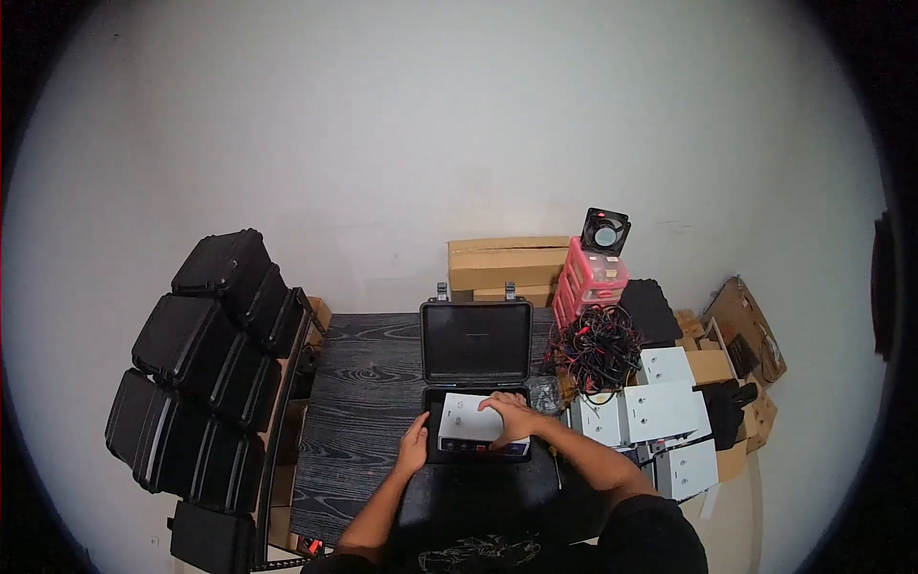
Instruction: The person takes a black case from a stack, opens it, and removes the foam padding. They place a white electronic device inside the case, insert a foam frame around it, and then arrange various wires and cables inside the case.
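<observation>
An open black hard case [476, 342] stands on the dark wood-grain table in front of me, its lid raised toward the wall. Partly within its lower half is a white box-shaped device [463, 417], with a dark front panel bearing a small red part on my side. My right hand [513, 419] spans the device's right part, thumb at the front and fingers over the top. At the case's left edge rests my left hand [414, 444], its fingers stretched out along the side. The device's underside is hidden.
Several closed black cases [177, 330] are stacked on a rack at the left. To the right are tangled cables [601, 349], a pink drawer unit [576, 279] topped by a fan [605, 232], and several white boxes [660, 411]. Cardboard boxes [507, 263] stand behind the table [359, 411].
</observation>
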`<control>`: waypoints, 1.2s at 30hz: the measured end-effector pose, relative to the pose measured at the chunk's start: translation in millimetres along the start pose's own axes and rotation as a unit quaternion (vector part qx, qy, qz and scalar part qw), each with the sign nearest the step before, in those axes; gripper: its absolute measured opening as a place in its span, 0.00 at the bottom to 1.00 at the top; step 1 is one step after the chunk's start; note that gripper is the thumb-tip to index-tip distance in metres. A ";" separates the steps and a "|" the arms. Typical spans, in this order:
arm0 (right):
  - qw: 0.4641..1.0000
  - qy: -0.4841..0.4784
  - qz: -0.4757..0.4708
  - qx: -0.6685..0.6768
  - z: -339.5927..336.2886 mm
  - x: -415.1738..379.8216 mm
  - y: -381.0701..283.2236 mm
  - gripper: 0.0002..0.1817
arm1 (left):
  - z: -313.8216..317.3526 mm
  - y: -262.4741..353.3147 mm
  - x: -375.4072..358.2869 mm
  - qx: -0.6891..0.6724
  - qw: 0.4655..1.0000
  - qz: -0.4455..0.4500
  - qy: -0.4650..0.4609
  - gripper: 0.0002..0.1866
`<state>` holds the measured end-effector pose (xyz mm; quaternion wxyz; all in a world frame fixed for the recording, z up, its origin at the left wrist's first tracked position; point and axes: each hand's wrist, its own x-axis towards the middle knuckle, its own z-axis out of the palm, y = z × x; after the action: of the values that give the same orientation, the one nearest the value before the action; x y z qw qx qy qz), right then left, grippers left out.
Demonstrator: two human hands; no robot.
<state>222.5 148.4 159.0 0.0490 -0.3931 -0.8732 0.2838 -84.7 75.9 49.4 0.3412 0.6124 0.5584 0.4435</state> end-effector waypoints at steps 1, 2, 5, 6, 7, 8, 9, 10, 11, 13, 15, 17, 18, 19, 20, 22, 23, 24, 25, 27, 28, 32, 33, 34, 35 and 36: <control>1.000 0.001 -0.004 -0.006 0.7 -0.4 -0.5 0.54 | -0.5 3.3 -0.4 0.001 1.000 -0.005 0.000 0.22; 1.000 0.011 -0.012 -0.011 4.6 0.3 3.5 0.54 | -0.8 6.7 -0.8 0.002 1.000 -0.011 0.000 0.22; 0.999 0.031 -0.031 -0.023 13.8 3.5 11.2 0.54 | 0.6 -4.9 0.9 -0.002 1.000 -0.003 -0.003 0.22; 0.999 0.032 -0.032 -0.026 9.8 2.3 5.6 0.54 | -0.5 -5.7 0.5 0.011 1.000 -0.003 -0.001 0.22; 0.998 0.035 -0.032 -0.029 5.0 1.3 0.5 0.54 | -1.6 -6.3 1.4 0.025 1.000 -0.003 0.001 0.22; 0.997 0.047 -0.043 -0.046 0.4 0.4 -5.1 0.54 | -3.0 -7.1 3.9 0.038 0.999 -0.002 0.002 0.22; 0.995 0.058 -0.053 -0.063 -5.5 -1.7 -15.4 0.55 | -8.5 -3.2 7.0 0.025 1.000 -0.004 0.007 0.23; 0.993 0.069 -0.061 -0.079 -11.8 -5.6 -29.4 0.55 | -16.8 2.9 8.2 0.011 1.000 -0.008 0.012 0.24; 0.991 0.070 -0.067 -0.095 -26.4 -9.1 -53.6 0.56 | -27.7 13.8 8.3 -0.040 0.998 -0.052 0.012 0.26; 0.982 0.115 -0.109 -0.102 -25.7 -8.1 -79.4 0.55 | -57.7 42.3 9.0 -0.192 0.973 -0.122 -0.031 0.26; 0.977 0.128 -0.140 -0.095 -21.8 -2.9 -107.3 0.53 | -94.6 63.7 3.7 -0.246 0.954 -0.162 -0.060 0.26; 0.979 0.110 -0.158 -0.074 -10.3 2.9 -138.2 0.50 | -133.1 106.4 -6.6 -0.145 0.973 -0.175 -0.048 0.26; 0.978 0.122 -0.160 -0.046 2.4 8.2 -153.4 0.51 | -149.5 109.6 -13.5 -0.116 0.979 -0.168 -0.024 0.25; 0.977 0.134 -0.163 -0.017 20.1 13.4 -169.3 0.51 | -166.1 96.2 -20.2 -0.061 0.985 -0.159 -0.003 0.25; 0.975 0.145 -0.167 0.013 36.8 17.7 -184.6 0.52 | -180.0 83.8 -28.6 -0.006 0.988 -0.150 0.018 0.24; 0.979 0.132 -0.158 0.016 63.5 23.4 -215.9 0.53 | -200.7 88.9 -46.6 0.054 0.978 -0.195 0.043 0.25; 0.980 0.125 -0.153 0.018 75.9 26.4 -228.1 0.53 | -209.9 71.8 -55.4 0.080 0.973 -0.209 0.051 0.26; 0.985 0.099 -0.144 0.016 87.3 30.1 -237.2 0.53 | -213.3 66.7 -66.0 0.104 0.968 -0.224 0.051 0.27; 0.988 0.073 -0.134 0.012 97.3 34.2 -244.9 0.53 | -216.6 64.9 -74.5 0.129 0.961 -0.239 0.052 0.28; 0.991 0.051 -0.127 0.003 121.1 39.6 -251.7 0.54 | -220.9 73.1 -84.1 0.132 0.950 -0.279 0.039 0.35; 0.991 0.053 -0.126 0.000 133.4 41.1 -249.9 0.54 | -219.5 65.8 -88.7 0.130 0.948 -0.289 0.033 0.38; 0.991 0.056 -0.118 -0.021 169.2 43.0 -237.6 0.54 | -205.5 35.9 -101.5 0.168 0.940 -0.298 0.001 0.48; 0.991 0.056 -0.115 -0.029 174.5 41.7 -233.3 0.54 | -200.1 37.3 -101.9 0.184 0.942 -0.280 -0.008 0.49; 0.991 0.059 -0.115 -0.031 179.9 40.1 -229.5 0.55 | -195.9 39.0 -103.0 0.199 0.944 -0.261 -0.018 0.49; 0.991 0.063 -0.115 -0.034 185.3 38.0 -225.5 0.55 | -193.2 41.0 -104.0 0.192 0.943 -0.271 -0.033 0.49; 0.991 0.068 -0.113 -0.037 188.3 37.4 -222.9 0.56 | -191.4 33.7 -105.4 0.200 0.942 -0.266 -0.036 0.48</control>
<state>-8.0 -29.0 115.9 0.1255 -0.3117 -0.9165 0.2170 -246.9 -47.7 134.6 0.3377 0.5126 0.7654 0.1934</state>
